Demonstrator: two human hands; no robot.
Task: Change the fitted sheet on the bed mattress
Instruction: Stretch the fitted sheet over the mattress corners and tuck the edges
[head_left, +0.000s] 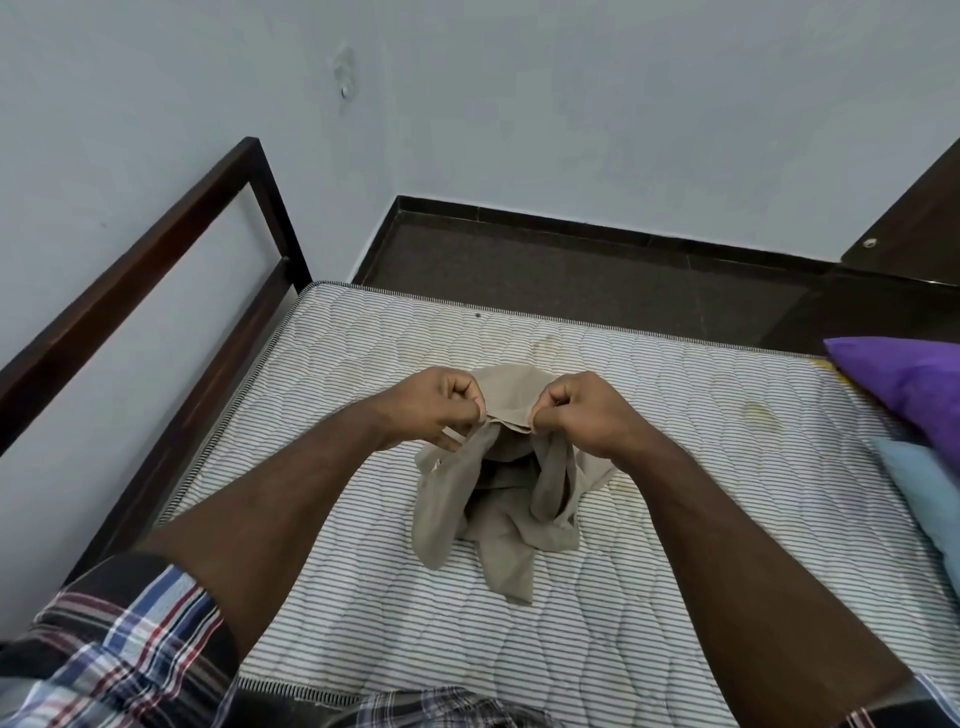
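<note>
Plaid sleeve nearest; both the left hand and right hand pinch a beige sheet bunched mid-mattress. Dark frame left, pillows right, grey wall beyond.

— What are the hands doing over the mattress?
— The left hand and right hand are each pinching the hem of a beige sheet, its folds trailing onto the mattress.
— And at the mattress's right edge?
— A purple pillow is lying above a blue pillow.
</note>
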